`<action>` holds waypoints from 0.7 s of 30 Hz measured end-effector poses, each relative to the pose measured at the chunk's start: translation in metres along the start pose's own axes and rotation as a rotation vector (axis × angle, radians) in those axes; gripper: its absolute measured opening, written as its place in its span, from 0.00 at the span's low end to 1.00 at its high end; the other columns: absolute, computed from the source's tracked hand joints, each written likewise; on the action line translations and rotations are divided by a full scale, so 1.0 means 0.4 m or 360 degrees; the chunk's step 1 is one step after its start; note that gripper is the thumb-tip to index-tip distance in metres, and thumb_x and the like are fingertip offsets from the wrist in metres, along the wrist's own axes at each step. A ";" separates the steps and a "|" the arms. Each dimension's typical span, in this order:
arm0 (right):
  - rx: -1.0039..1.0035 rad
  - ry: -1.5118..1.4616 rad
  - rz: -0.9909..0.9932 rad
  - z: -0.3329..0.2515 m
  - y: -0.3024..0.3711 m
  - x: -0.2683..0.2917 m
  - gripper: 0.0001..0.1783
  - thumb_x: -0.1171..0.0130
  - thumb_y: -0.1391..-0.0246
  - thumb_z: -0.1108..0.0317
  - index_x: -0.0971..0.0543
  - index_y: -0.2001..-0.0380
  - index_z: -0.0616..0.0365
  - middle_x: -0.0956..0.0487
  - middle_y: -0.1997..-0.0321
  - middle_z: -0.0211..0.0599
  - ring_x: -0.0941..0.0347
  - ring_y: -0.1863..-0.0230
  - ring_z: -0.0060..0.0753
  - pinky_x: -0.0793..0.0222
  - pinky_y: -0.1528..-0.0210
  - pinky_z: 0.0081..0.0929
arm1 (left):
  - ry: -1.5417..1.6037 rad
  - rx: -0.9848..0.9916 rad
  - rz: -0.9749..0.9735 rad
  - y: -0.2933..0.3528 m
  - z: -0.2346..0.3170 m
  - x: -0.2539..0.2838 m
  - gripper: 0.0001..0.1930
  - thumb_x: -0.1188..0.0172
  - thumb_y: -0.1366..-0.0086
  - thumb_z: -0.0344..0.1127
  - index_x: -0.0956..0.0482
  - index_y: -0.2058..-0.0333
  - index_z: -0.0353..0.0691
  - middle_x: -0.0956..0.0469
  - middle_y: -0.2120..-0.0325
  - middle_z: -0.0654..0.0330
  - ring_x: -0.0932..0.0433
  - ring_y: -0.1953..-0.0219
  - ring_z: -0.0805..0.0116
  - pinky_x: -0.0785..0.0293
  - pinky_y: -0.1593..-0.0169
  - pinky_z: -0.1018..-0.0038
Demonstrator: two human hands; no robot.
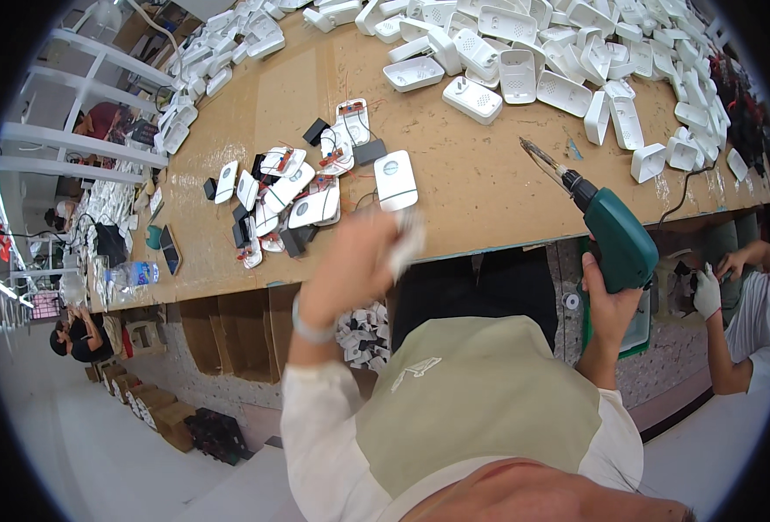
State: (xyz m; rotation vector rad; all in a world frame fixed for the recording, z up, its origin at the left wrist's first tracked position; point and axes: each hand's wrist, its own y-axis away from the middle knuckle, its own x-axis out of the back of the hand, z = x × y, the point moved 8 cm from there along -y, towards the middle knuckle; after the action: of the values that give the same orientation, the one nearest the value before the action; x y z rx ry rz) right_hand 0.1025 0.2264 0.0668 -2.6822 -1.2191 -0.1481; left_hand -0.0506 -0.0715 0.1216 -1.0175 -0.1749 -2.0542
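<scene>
My right hand (609, 300) grips a green electric screwdriver (615, 239) by its handle, its metal bit (541, 161) pointing up and left over the wooden bench (472, 174). My left hand (354, 261) is raised at the bench's front edge and holds a small white plastic piece (409, 239), blurred by motion. Just beyond it on the bench lies a white oval-fronted housing (395, 180). A cluster of white housings with small circuit boards and black parts (293, 196) lies to the left of that.
A large heap of white plastic shells (567, 52) covers the far side of the bench. A water bottle (133, 275) stands at the left end. Another person's gloved hand (706, 294) works at the right. Cardboard boxes (163, 409) sit on the floor below.
</scene>
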 end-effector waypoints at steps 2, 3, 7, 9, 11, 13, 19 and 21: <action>-0.0009 -0.0058 -0.0014 -0.011 -0.002 -0.003 0.14 0.32 0.47 0.79 0.20 0.56 0.64 0.20 0.67 0.28 0.29 0.73 0.14 0.34 0.71 0.16 | -0.0464 -0.0245 0.0408 -0.218 -0.036 0.014 0.09 0.38 0.37 0.31 0.22 0.59 0.36 0.20 0.63 0.48 0.22 0.60 0.48 0.26 0.56 0.62; 0.0003 -0.0066 -0.0053 -0.019 -0.003 -0.012 0.14 0.32 0.47 0.79 0.20 0.56 0.64 0.20 0.67 0.28 0.29 0.73 0.14 0.34 0.71 0.16 | -0.0877 -0.0237 0.0485 -0.305 -0.093 0.009 0.10 0.38 0.36 0.34 0.23 0.61 0.34 0.22 0.62 0.47 0.25 0.58 0.48 0.27 0.52 0.60; 0.0047 -0.0079 0.0023 0.011 0.015 0.026 0.21 0.38 0.45 0.82 0.25 0.47 0.66 0.18 0.55 0.37 0.33 0.78 0.15 0.38 0.78 0.16 | -0.1515 -0.0138 0.0163 -0.441 -0.281 -0.084 0.03 0.40 0.44 0.28 0.21 0.70 0.37 0.21 0.68 0.55 0.22 0.61 0.57 0.27 0.55 0.61; 0.0031 -0.0076 0.0077 0.028 0.016 0.064 0.21 0.38 0.45 0.82 0.25 0.47 0.66 0.18 0.54 0.38 0.33 0.78 0.15 0.38 0.78 0.16 | -0.1641 -0.0255 0.0140 -0.389 -0.253 -0.124 0.02 0.40 0.45 0.29 0.20 0.73 0.38 0.21 0.70 0.56 0.22 0.61 0.59 0.27 0.56 0.62; 0.0001 -0.0061 0.0163 0.042 0.010 0.093 0.21 0.39 0.45 0.82 0.25 0.47 0.66 0.18 0.53 0.39 0.33 0.78 0.15 0.38 0.77 0.16 | -0.1599 -0.0399 0.0175 -0.289 -0.158 -0.182 0.04 0.41 0.48 0.30 0.20 0.73 0.38 0.21 0.70 0.55 0.22 0.61 0.58 0.27 0.57 0.62; -0.0024 -0.0038 0.0134 0.052 -0.003 0.094 0.20 0.39 0.44 0.82 0.25 0.47 0.66 0.18 0.52 0.39 0.33 0.78 0.15 0.38 0.77 0.16 | -0.1378 -0.0693 0.0237 -0.168 -0.068 -0.239 0.05 0.41 0.50 0.32 0.21 0.74 0.37 0.23 0.70 0.53 0.24 0.61 0.57 0.26 0.58 0.64; 0.0021 -0.0063 0.0080 0.054 -0.030 0.056 0.20 0.40 0.44 0.82 0.24 0.47 0.67 0.18 0.51 0.40 0.33 0.78 0.15 0.38 0.78 0.16 | -0.1002 -0.0524 0.0077 -0.074 -0.028 -0.283 0.10 0.39 0.46 0.32 0.20 0.67 0.32 0.23 0.63 0.49 0.24 0.61 0.55 0.25 0.56 0.63; 0.0037 -0.0116 0.0077 0.052 -0.030 0.051 0.20 0.40 0.44 0.82 0.24 0.47 0.67 0.18 0.51 0.40 0.33 0.78 0.15 0.38 0.78 0.16 | -0.0587 -0.0341 0.0457 -0.033 -0.018 -0.194 0.20 0.31 0.44 0.37 0.21 0.56 0.31 0.23 0.58 0.49 0.24 0.54 0.52 0.25 0.52 0.60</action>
State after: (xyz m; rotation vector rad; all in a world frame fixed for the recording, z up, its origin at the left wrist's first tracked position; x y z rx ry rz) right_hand 0.1070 0.2537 0.0516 -2.7162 -1.1673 -0.0295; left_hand -0.0384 -0.0188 0.0642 -1.4614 0.0052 -1.6376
